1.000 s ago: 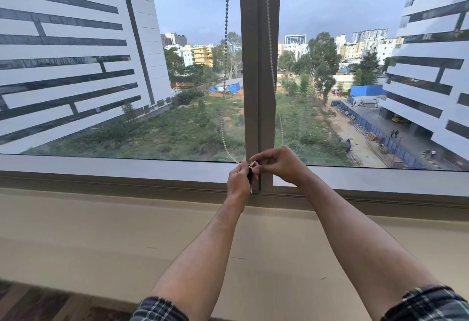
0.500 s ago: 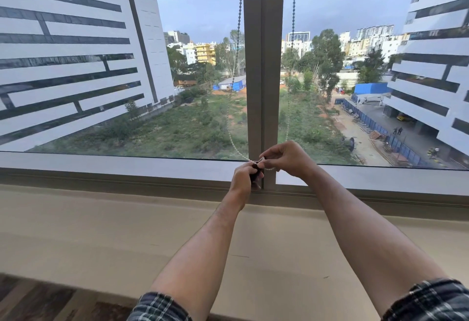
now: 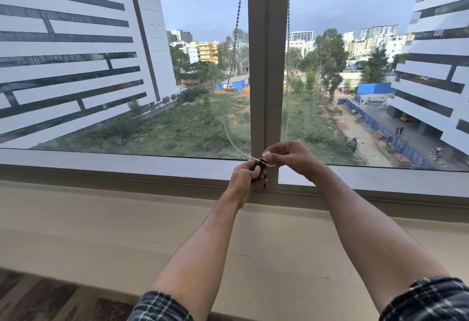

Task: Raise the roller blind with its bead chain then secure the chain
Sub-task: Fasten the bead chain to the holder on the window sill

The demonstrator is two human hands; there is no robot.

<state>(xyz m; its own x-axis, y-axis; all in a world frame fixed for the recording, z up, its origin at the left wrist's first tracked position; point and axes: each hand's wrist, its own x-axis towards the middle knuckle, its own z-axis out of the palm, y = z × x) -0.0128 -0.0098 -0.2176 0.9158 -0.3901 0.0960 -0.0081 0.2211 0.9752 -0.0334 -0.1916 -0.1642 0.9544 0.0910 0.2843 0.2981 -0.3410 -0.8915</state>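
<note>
Both hands were closed in a grip at the foot of the window mullion (image 3: 267, 67): the left hand (image 3: 246, 178) was wrapped around a small dark clip (image 3: 259, 167), thumb pressed on its front, while the right hand (image 3: 289, 157) pinched the bead chain (image 3: 236, 31) between thumb and forefinger just above that clip. Compared with half a second before, the right hand had lifted slightly and drawn a short run of pale beads sideways across the top of the clip; the left hand had barely shifted. The chain was a string of small round beads, dark against the sky higher up and whitish lower down, one strand hanging left of the mullion and curving in to the hands, the other dropping close along the mullion's right edge. Whether the beads were seated in the clip was hard to tell, since fingers covered it. The mullion and the window frame (image 3: 127, 166) were smooth, flat grey-brown metal with square edges. Below ran a plain beige sill (image 3: 101, 232), bare on both sides of the forearms, and checked sleeves (image 3: 162, 308) showed at the bottom edge
</note>
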